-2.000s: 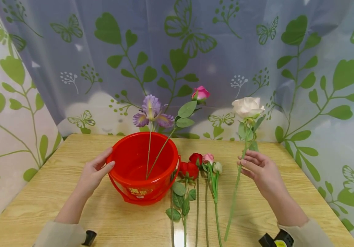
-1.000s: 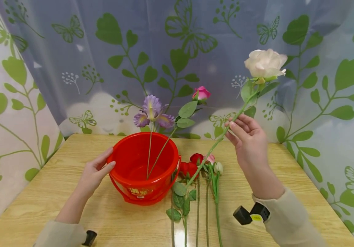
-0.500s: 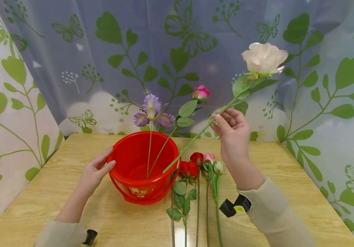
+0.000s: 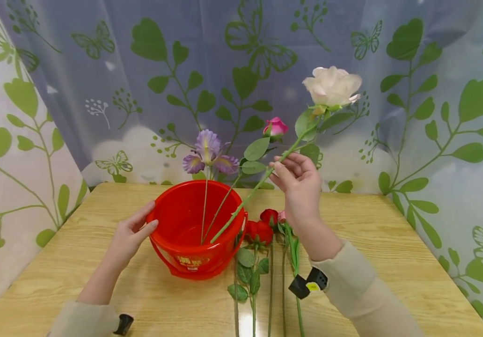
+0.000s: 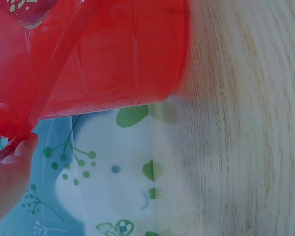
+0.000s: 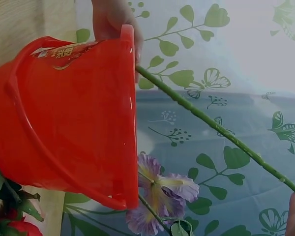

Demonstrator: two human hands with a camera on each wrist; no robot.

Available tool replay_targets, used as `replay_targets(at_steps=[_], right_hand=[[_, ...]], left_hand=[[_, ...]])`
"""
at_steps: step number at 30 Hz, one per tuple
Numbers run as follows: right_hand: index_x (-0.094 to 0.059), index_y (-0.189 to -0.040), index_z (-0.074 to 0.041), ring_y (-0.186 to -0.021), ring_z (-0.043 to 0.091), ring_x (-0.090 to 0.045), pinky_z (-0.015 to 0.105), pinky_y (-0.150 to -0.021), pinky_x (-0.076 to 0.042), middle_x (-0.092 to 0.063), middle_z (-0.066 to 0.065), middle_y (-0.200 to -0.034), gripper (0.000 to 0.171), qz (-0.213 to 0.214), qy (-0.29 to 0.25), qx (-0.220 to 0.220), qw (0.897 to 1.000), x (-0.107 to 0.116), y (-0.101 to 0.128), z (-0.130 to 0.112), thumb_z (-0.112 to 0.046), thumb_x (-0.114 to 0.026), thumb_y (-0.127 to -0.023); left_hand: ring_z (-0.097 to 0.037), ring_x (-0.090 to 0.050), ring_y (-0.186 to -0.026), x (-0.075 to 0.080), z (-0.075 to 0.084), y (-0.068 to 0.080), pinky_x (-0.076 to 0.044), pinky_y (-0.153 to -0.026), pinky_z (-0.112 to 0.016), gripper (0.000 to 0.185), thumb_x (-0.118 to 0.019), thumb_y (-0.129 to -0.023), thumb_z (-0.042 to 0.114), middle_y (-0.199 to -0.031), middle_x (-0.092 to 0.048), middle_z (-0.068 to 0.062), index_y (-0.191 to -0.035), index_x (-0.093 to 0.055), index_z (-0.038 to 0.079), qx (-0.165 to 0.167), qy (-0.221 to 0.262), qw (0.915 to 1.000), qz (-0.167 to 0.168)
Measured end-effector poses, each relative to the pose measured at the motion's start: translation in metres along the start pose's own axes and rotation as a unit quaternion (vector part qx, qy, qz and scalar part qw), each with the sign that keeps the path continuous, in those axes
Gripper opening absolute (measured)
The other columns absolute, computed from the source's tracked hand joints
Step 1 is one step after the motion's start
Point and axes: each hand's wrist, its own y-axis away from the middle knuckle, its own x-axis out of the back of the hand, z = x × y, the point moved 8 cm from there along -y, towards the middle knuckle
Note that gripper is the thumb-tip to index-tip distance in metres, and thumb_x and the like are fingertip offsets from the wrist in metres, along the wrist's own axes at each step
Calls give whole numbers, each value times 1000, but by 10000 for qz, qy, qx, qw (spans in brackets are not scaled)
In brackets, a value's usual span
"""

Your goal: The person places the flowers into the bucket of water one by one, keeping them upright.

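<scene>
Red bucket (image 4: pixel 191 252) — two flowers in, white rose (image 4: pixel 332 86) entering.

— Are we reading any words here?

— We are seeing a gold-and-white printed label on the front of the red bucket (image 4: pixel 195 234), but its characters are coming out too small and blurred to make out.

— And in the wrist views?

— That label is showing there too, equally unreadable.

— What is worn? 
— Cream long sleeves (image 4: pixel 363 292) on both arms, bare hands. 
— And at the wrists? 
— Small black devices; the right one (image 4: pixel 309 284), at five o'clock, carries a yellow label.
</scene>
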Motion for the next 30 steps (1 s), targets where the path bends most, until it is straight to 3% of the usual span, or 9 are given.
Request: replay_targets(at_steps=[6,13,17,20,24,30], right_hand=[[-49,-99,-2,-84,17,-59,28,-74,-51,-56,12,-95,18,-26,44,40,10000,-5,0,7,6,-54,-84],[-47,-103,1,-82,16,-59,30,-73,-51,-58,8,-93,20,-266,529,-283,9978,-10,6,34,5,-55,-84],[-48,-104,4,-80,16,-58,37,-76,-50,-58,7,-91,22,-393,825,-410,9950,-11,11,52,5,-56,-83],[-49,-101,3,-80,17,-58,36,-74,-50,-59,7,-90,21,-502,972,-420,9931,-13,14,62,6,-57,-82],[-50,-99,4,-81,19,-57,27,-69,-51,-59,10,-91,20,-740,1379,-335,9871,-18,17,72,4,-58,-82],[-53,-98,4,-82,22,-56,29,-70,-49,-58,15,-92,20,-1062,2219,6,9693,-27,19,79,1,-61,-81]], left_hand=[[-10,-35,-120,0,-2,1,-38,-84,-11,52,-56,-88,12,-135,-33,-23,-130,-35,-9,-23,0,10000,3],[-5,-36,-118,0,-3,0,-38,-84,-11,51,-55,-88,10,-135,-32,-24,-130,-35,-9,-51,59,10000,27],[-13,-35,-121,0,0,0,-38,-84,-11,50,-55,-88,9,-134,-33,-24,-130,-36,-8,-56,51,10000,43],[-14,-35,-121,1,0,0,-38,-84,-11,50,-55,-87,10,-134,-33,-23,-130,-36,-8,-50,19,10000,43],[-8,-37,-118,1,-2,0,-38,-84,-11,51,-56,-87,11,-134,-33,-24,-130,-36,-8,-48,11,10000,35],[-8,-36,-119,0,-1,0,-38,-84,-11,51,-56,-87,11,-134,-33,-23,-130,-36,-8,-65,20,10000,31]])
